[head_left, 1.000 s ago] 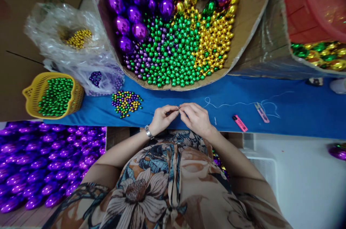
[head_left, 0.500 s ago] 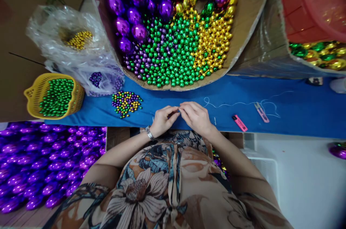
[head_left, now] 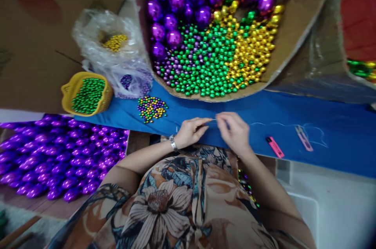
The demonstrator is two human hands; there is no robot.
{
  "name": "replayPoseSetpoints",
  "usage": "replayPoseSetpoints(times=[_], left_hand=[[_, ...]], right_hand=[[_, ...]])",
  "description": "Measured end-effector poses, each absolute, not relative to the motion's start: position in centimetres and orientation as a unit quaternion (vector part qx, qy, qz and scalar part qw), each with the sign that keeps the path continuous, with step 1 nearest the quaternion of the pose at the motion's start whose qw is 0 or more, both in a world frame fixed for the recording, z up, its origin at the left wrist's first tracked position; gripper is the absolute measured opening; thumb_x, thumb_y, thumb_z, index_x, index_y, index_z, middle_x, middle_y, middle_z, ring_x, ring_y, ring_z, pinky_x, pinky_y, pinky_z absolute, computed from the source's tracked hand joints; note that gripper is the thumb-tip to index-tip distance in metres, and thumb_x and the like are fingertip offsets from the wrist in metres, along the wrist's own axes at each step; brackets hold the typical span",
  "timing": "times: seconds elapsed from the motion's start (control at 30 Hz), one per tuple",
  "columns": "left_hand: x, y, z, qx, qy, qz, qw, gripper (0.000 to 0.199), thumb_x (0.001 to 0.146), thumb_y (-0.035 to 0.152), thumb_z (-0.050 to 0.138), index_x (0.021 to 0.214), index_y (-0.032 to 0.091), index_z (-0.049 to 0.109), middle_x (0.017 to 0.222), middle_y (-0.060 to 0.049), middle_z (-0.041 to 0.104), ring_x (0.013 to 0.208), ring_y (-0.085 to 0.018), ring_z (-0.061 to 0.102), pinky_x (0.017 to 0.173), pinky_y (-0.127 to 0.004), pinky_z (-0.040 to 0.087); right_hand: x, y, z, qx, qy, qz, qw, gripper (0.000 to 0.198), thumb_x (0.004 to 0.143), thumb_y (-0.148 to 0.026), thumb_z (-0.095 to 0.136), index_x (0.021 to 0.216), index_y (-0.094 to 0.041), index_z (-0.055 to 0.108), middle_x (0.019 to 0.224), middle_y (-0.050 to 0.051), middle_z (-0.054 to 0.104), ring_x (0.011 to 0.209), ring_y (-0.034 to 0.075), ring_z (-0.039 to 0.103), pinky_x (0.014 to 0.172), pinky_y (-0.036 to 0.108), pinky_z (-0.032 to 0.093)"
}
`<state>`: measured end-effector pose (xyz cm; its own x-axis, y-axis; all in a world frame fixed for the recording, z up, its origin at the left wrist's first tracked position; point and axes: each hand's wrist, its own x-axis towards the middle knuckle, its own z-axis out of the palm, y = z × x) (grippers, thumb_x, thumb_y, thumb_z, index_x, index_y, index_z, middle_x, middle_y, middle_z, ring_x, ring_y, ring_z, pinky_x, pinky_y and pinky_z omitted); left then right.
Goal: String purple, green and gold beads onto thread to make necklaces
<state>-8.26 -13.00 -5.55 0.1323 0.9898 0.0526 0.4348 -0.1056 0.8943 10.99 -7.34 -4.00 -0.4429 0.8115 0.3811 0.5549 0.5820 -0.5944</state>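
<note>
My left hand (head_left: 193, 132) is closed in a pinch on a thin white thread (head_left: 213, 119) above the blue cloth. A short stretch of it runs across to my right hand (head_left: 235, 132), whose curled fingers pinch it too and are slightly blurred. More pale thread trails over the cloth to the right, reaching the thread snips (head_left: 304, 138) with light-coloured handles. Between the snips and my right hand lies a pink lighter (head_left: 275, 147). To the left of my left hand is a small heap of green, purple and gold beads (head_left: 152, 109).
Behind the blue cloth (head_left: 188, 108) stands a large cardboard box (head_left: 305, 13) of bead strands and large purple balls. A yellow basket (head_left: 67, 98) of green beads and plastic bags (head_left: 88, 25) sit at left. Shiny purple ornaments (head_left: 64, 155) lie below; a red container (head_left: 360, 17) is at right.
My hands have moved apart, the right one going rightward, and a short length of thread now shows between them. The whole view has shifted and tilted a little.
</note>
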Motion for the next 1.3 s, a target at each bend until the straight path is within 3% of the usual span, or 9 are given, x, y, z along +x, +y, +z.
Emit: replayPoseSetpoints(times=[0.2,0.3,0.4,0.47,0.6,0.9,1.1,1.2,1.3], left_hand=[[-8.7,-12.2,-7.3,0.493,0.576,0.374,0.534,0.031,0.085,0.025,0.062,0.114,0.015,0.067,0.084,-0.002,0.069,0.055,-0.006,0.057,0.054,-0.018,0.045],[-8.0,-11.5,-7.7,0.350,0.543,0.406,0.646,0.032,0.080,0.024,0.069,0.110,0.013,0.067,0.081,-0.002,0.065,0.055,-0.006,0.059,0.053,-0.019,0.048],[-7.5,-11.0,-7.3,0.208,0.488,0.437,0.727,0.037,0.074,0.025,0.077,0.107,0.012,0.066,0.075,0.000,0.063,0.056,-0.006,0.059,0.055,-0.020,0.050],[-7.6,-10.8,-7.0,0.134,0.456,0.454,0.754,0.038,0.070,0.023,0.081,0.103,0.012,0.067,0.074,0.001,0.063,0.058,-0.005,0.059,0.057,-0.019,0.050],[-8.6,-11.0,-6.6,0.052,0.431,0.475,0.766,0.033,0.068,0.017,0.081,0.098,0.011,0.068,0.075,-0.001,0.064,0.061,-0.006,0.060,0.057,-0.017,0.047],[-11.3,-12.7,-6.8,0.021,0.425,0.515,0.744,0.034,0.069,0.020,0.082,0.098,0.011,0.067,0.074,0.000,0.064,0.062,-0.006,0.060,0.059,-0.018,0.047],[-13.2,-15.7,-8.2,0.129,0.490,0.491,0.709,0.046,0.074,0.047,0.077,0.103,0.012,0.066,0.077,-0.002,0.065,0.060,-0.008,0.061,0.060,-0.021,0.052],[-14.5,-18.0,-9.0,0.278,0.596,0.467,0.591,0.038,0.084,0.045,0.066,0.105,0.014,0.066,0.083,-0.004,0.069,0.068,-0.010,0.064,0.066,-0.023,0.053],[-16.2,-19.8,-9.1,0.436,0.691,0.442,0.370,0.025,0.093,0.034,0.055,0.107,0.017,0.067,0.091,-0.005,0.071,0.079,-0.014,0.066,0.074,-0.028,0.054]], right_hand=[[24.0,-2.4,-3.9,-0.565,-0.742,-0.224,0.284,0.030,0.091,-0.034,0.051,0.105,-0.018,0.072,0.083,0.018,0.068,0.081,0.032,0.064,0.061,0.042,0.039],[22.7,-3.7,-3.2,-0.501,-0.805,-0.219,0.231,0.045,0.091,-0.026,0.051,0.136,-0.021,0.056,0.110,0.017,0.069,0.093,0.031,0.064,0.067,0.041,0.043],[16.1,-7.1,-3.0,-0.306,-0.923,-0.109,0.205,0.056,0.089,-0.017,0.056,0.143,-0.026,0.046,0.116,0.006,0.070,0.095,0.019,0.065,0.078,0.030,0.048],[12.0,-8.6,-3.3,-0.205,-0.961,-0.080,0.169,0.048,0.088,-0.013,0.058,0.135,-0.024,0.055,0.119,0.005,0.069,0.093,0.017,0.064,0.079,0.029,0.048],[8.6,-8.8,-4.3,-0.126,-0.967,-0.071,0.211,0.030,0.086,-0.012,0.063,0.115,-0.019,0.067,0.113,0.006,0.071,0.091,0.018,0.063,0.080,0.031,0.048],[6.3,-7.1,-4.5,-0.050,-0.976,0.056,0.203,0.028,0.091,-0.008,0.054,0.115,-0.015,0.067,0.115,0.010,0.070,0.104,0.018,0.063,0.090,0.028,0.052],[3.4,-5.9,-4.5,-0.069,-0.964,0.120,0.229,0.023,0.092,-0.013,0.055,0.111,-0.017,0.068,0.100,0.007,0.072,0.091,0.015,0.065,0.084,0.026,0.052],[2.1,-5.7,-5.3,-0.124,-0.970,0.118,0.172,0.027,0.095,-0.021,0.052,0.118,-0.015,0.064,0.091,0.006,0.072,0.080,0.014,0.065,0.077,0.024,0.050],[1.0,-6.0,-6.9,-0.145,-0.974,0.132,0.110,0.034,0.099,-0.030,0.046,0.127,-0.015,0.060,0.096,0.007,0.074,0.081,0.014,0.067,0.075,0.024,0.050]])
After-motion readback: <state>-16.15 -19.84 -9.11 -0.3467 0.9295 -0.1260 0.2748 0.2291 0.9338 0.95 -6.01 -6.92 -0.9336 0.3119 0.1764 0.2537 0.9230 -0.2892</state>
